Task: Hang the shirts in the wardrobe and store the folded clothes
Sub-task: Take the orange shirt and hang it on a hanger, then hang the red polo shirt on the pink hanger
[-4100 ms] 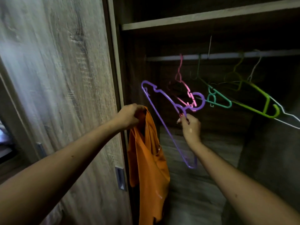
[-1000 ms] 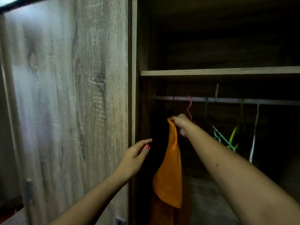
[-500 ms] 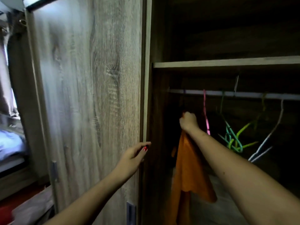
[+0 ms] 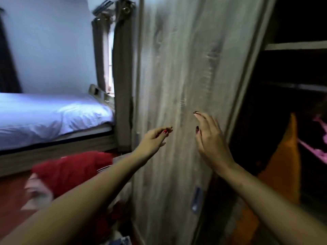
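Note:
An orange shirt (image 4: 283,167) hangs inside the dark open wardrobe at the right, free of both hands. A pink hanger (image 4: 320,149) shows beside it at the right edge. My left hand (image 4: 154,140) is held out in front of the wooden wardrobe door (image 4: 185,76), fingers loosely extended and holding nothing. My right hand (image 4: 208,140) is raised in front of the same door near its right edge, fingers spread and empty. A red garment (image 4: 70,168) lies in a pile of clothes low on the left.
A bed with a white sheet (image 4: 44,115) stands at the left, with brown curtains (image 4: 122,85) behind it. A wardrobe shelf (image 4: 297,45) crosses the upper right. A metal recessed handle (image 4: 196,198) sits low on the door. More clothes lie on the floor at the bottom.
My right hand has let go of the orange shirt, which now hangs in the wardrobe, and pulled back out. My view has swung left toward the bed and the clothes pile.

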`<state>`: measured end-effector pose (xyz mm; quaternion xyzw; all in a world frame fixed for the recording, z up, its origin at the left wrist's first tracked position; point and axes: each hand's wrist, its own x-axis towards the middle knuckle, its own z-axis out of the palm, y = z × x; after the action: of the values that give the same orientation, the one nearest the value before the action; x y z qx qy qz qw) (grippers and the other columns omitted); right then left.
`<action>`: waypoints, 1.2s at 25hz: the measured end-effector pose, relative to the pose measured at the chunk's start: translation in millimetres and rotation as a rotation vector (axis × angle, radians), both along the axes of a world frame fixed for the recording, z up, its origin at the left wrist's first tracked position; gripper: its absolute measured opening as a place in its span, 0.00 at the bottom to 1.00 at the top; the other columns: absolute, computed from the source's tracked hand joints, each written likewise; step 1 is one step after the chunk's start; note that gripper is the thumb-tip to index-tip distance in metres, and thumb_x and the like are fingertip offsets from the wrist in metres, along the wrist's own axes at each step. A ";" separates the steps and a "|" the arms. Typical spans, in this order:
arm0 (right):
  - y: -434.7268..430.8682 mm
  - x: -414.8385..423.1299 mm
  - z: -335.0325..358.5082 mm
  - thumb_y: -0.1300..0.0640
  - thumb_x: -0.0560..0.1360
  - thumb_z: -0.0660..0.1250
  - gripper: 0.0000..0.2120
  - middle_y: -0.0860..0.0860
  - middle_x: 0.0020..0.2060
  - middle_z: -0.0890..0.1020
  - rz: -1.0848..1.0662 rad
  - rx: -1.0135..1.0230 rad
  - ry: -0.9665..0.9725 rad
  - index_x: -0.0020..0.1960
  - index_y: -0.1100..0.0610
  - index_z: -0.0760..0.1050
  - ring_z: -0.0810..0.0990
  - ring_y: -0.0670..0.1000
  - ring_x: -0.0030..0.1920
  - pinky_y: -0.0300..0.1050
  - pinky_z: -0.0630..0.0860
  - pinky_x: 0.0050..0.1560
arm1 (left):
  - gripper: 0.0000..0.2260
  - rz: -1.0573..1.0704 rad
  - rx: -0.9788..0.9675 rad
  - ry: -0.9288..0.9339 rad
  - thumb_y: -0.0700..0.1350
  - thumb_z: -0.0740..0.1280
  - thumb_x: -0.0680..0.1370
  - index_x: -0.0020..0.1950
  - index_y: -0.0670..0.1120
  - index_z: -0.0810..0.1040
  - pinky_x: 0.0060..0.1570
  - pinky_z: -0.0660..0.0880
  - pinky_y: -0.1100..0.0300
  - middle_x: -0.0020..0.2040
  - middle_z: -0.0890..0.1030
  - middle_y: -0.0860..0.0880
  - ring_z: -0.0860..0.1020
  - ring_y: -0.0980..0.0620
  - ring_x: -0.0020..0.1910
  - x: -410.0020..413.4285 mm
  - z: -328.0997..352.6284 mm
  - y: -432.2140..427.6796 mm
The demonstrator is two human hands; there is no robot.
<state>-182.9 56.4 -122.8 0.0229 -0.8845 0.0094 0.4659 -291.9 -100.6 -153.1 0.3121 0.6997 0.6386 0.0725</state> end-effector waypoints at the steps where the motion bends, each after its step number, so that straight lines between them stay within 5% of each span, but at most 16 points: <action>1: -19.3 -18.8 -8.6 0.63 0.76 0.56 0.21 0.59 0.65 0.73 0.040 0.018 -0.043 0.68 0.65 0.67 0.71 0.56 0.66 0.47 0.64 0.71 | 0.13 0.075 -0.025 0.029 0.46 0.59 0.81 0.62 0.45 0.77 0.56 0.73 0.59 0.61 0.80 0.49 0.76 0.55 0.58 -19.3 -7.4 -26.1; 4: -89.1 -90.2 -41.2 0.60 0.76 0.57 0.20 0.61 0.63 0.74 0.159 0.025 -0.178 0.67 0.66 0.68 0.73 0.58 0.64 0.48 0.65 0.69 | 0.12 0.343 -0.192 0.120 0.43 0.62 0.79 0.59 0.42 0.80 0.64 0.72 0.55 0.58 0.82 0.44 0.78 0.51 0.57 -92.3 -42.1 -121.3; 11: -217.5 -261.6 -132.3 0.56 0.74 0.58 0.17 0.57 0.54 0.78 0.353 -0.166 -0.541 0.59 0.61 0.74 0.76 0.56 0.56 0.48 0.72 0.59 | 0.12 0.790 -0.611 0.007 0.40 0.63 0.78 0.57 0.37 0.81 0.58 0.70 0.55 0.58 0.81 0.38 0.78 0.41 0.59 -232.4 -131.2 -305.2; 14: -251.2 -317.2 -175.7 0.59 0.75 0.63 0.11 0.56 0.53 0.79 0.347 -0.400 -0.704 0.55 0.61 0.76 0.76 0.54 0.56 0.42 0.69 0.57 | 0.15 0.791 -0.794 -0.166 0.46 0.61 0.79 0.49 0.35 0.81 0.48 0.72 0.55 0.52 0.82 0.35 0.79 0.38 0.53 -273.1 -170.6 -346.9; 19: -287.0 -375.1 -223.2 0.60 0.74 0.67 0.08 0.62 0.48 0.80 0.158 -0.710 -0.793 0.48 0.65 0.76 0.77 0.60 0.53 0.47 0.69 0.52 | 0.21 0.736 -0.901 -0.276 0.54 0.63 0.78 0.44 0.36 0.80 0.41 0.70 0.56 0.47 0.83 0.36 0.80 0.38 0.49 -313.5 -211.2 -365.1; 22: -289.0 -385.1 -230.3 0.63 0.74 0.65 0.08 0.61 0.45 0.83 0.091 -0.796 -0.789 0.35 0.61 0.76 0.80 0.59 0.51 0.46 0.71 0.50 | 0.12 0.780 -0.813 -0.261 0.48 0.68 0.76 0.43 0.38 0.83 0.41 0.70 0.59 0.44 0.84 0.38 0.81 0.41 0.47 -324.2 -212.0 -365.4; 24: -289.7 -389.8 -232.6 0.61 0.73 0.67 0.06 0.61 0.49 0.81 0.070 -0.824 -0.747 0.44 0.64 0.77 0.77 0.58 0.55 0.45 0.69 0.54 | 0.08 0.827 -0.759 -0.214 0.44 0.69 0.75 0.41 0.40 0.83 0.44 0.73 0.58 0.43 0.85 0.39 0.82 0.42 0.46 -327.8 -211.7 -365.2; 26: -289.5 -394.4 -232.0 0.58 0.72 0.70 0.16 0.61 0.53 0.79 0.030 -0.878 -0.728 0.56 0.66 0.73 0.76 0.58 0.57 0.44 0.69 0.53 | 0.09 0.902 -0.606 -0.202 0.43 0.67 0.76 0.38 0.42 0.80 0.44 0.74 0.54 0.40 0.83 0.39 0.81 0.42 0.43 -328.8 -207.1 -362.2; 28: -287.8 -396.3 -233.3 0.58 0.72 0.70 0.19 0.60 0.54 0.80 -0.003 -0.915 -0.805 0.60 0.65 0.72 0.78 0.57 0.57 0.41 0.71 0.51 | 0.07 0.909 -0.176 -0.326 0.43 0.65 0.78 0.40 0.45 0.76 0.39 0.75 0.55 0.37 0.80 0.45 0.78 0.46 0.39 -323.7 -191.4 -354.2; 30: -283.1 -396.9 -233.7 0.61 0.72 0.69 0.10 0.59 0.53 0.82 0.035 -0.913 -0.860 0.52 0.61 0.77 0.79 0.58 0.56 0.44 0.74 0.55 | 0.07 0.752 0.290 -0.493 0.39 0.62 0.79 0.42 0.44 0.74 0.35 0.78 0.59 0.35 0.80 0.47 0.78 0.50 0.35 -312.9 -169.3 -341.1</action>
<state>-579.8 -226.6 -356.4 -0.1699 -0.8991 0.4023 0.0309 -604.8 -441.7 -322.4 -0.1169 0.6297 0.7667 -0.0442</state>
